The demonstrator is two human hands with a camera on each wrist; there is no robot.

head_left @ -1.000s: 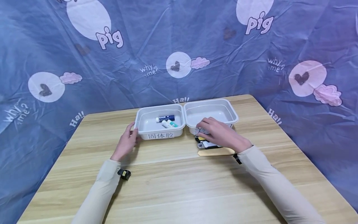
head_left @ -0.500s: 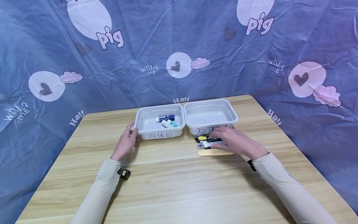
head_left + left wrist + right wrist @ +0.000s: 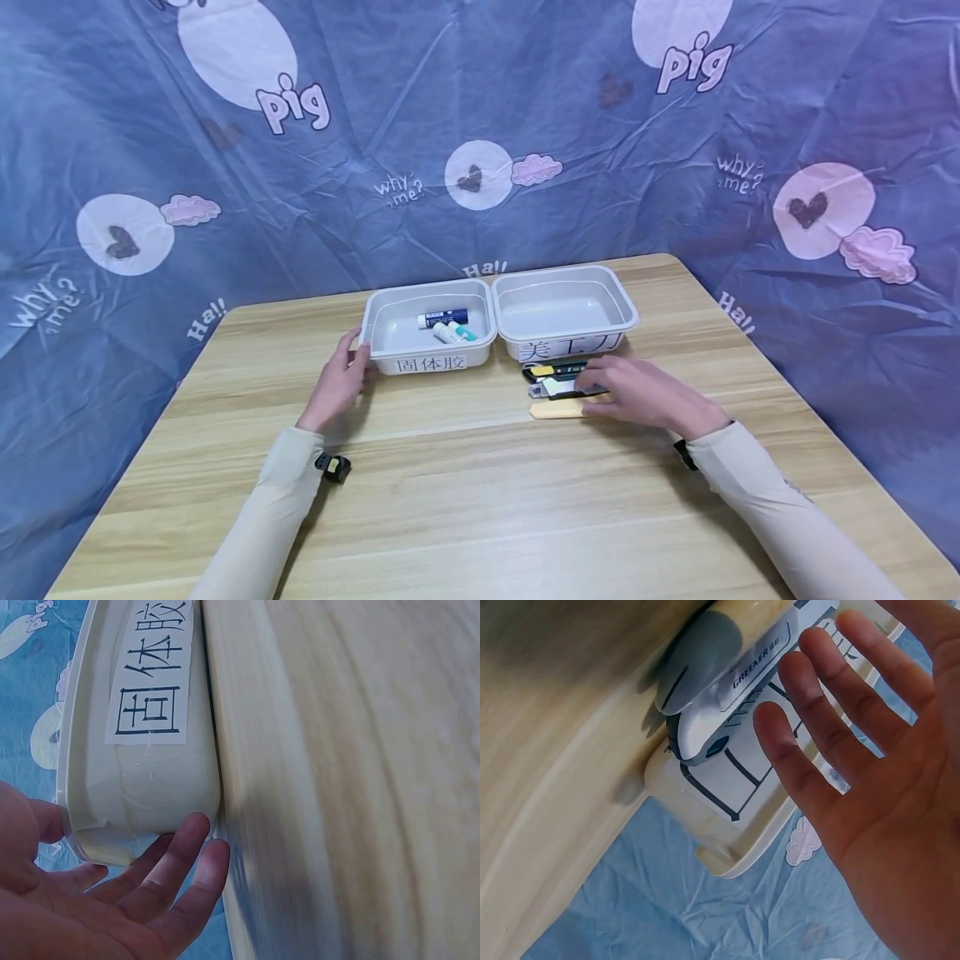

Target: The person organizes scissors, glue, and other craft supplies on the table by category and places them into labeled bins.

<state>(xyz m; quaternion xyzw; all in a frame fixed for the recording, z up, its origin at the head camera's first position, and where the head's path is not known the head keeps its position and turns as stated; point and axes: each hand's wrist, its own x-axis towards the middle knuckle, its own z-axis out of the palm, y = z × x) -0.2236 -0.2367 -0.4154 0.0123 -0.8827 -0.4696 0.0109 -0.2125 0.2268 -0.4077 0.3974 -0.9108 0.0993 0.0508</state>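
My left hand (image 3: 341, 383) rests against the left corner of a white plastic box (image 3: 161, 787), its thumb at the rim and its fingers loosely extended below. Inside this box lie a dark blue glue stick (image 3: 446, 317) and smaller white-and-teal ones (image 3: 459, 332). Over the right ends of several utility knives hovers my right hand (image 3: 637, 392), fingers extended. One knife is black and yellow (image 3: 543, 372), the middle one silver-white (image 3: 705, 724) with "GREENER" lettering. The nearest one is pale yellow (image 3: 555, 409), its end grey in the right wrist view.
A second white box (image 3: 633, 319) stands beside the first, its front label (image 3: 566, 346) facing me, right behind the knives. Both boxes are at the back of the wooden table (image 3: 450, 500). A blue patterned cloth (image 3: 375, 108) hangs behind the table.
My right hand has moved right and toward me, from in front of the right box's label to over the knives' right ends, uncovering the label. My left hand stays at its box.
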